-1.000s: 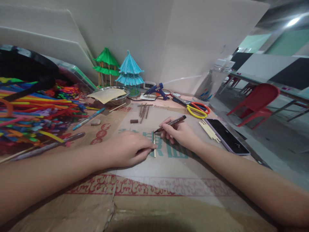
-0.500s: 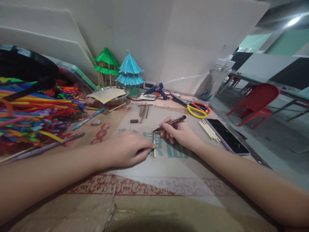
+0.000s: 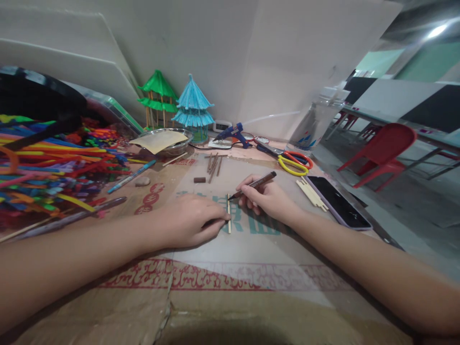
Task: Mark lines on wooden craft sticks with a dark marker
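Observation:
Between thumb and fingers, my left hand [image 3: 201, 218] pinches a short pale wooden stick [image 3: 229, 226], which lies on the plastic-covered cardboard. A brown marker [image 3: 259, 182] sits in my right hand [image 3: 268, 196], its tip touching the stick near the far end. The marker's brown cap [image 3: 200, 180] lies a little beyond my hands. Behind the cap are several brown sticks [image 3: 214, 165] in a loose pile. Several uncoloured pale sticks [image 3: 312, 194] lie side by side to the right of my right hand.
A phone [image 3: 338, 201] and scissors [image 3: 294, 163] are at the right. Along the back stand a blue glue gun [image 3: 233, 134], a blue model pavilion [image 3: 194, 108], a green one [image 3: 158, 91] and a metal bowl [image 3: 183, 143]. Colourful pipe cleaners [image 3: 53, 167] heap at the left.
The marker tip has shifted slightly toward me along the stick. The stick and my left hand have moved a touch to the left.

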A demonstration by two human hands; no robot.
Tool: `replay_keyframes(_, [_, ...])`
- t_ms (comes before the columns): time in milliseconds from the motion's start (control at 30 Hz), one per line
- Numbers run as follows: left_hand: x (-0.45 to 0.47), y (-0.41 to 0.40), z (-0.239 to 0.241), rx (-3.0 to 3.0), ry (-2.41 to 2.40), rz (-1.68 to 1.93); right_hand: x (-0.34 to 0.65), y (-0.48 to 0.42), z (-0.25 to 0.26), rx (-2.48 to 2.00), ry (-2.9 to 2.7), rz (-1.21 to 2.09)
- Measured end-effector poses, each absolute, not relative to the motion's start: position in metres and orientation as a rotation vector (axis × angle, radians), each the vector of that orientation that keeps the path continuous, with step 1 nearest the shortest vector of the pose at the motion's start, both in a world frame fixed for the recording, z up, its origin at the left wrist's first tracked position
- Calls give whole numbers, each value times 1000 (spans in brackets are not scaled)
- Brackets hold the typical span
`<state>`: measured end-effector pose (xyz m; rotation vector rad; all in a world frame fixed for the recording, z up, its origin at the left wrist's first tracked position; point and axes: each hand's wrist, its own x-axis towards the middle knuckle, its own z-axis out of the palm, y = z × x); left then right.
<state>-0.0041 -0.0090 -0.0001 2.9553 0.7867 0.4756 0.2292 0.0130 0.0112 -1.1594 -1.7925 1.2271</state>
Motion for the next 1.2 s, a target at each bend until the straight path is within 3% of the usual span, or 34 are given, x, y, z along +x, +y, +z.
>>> replay_keyframes(1200, [-3,-9,1,2959,817,444,231,18,5,-1150,-1765,1194])
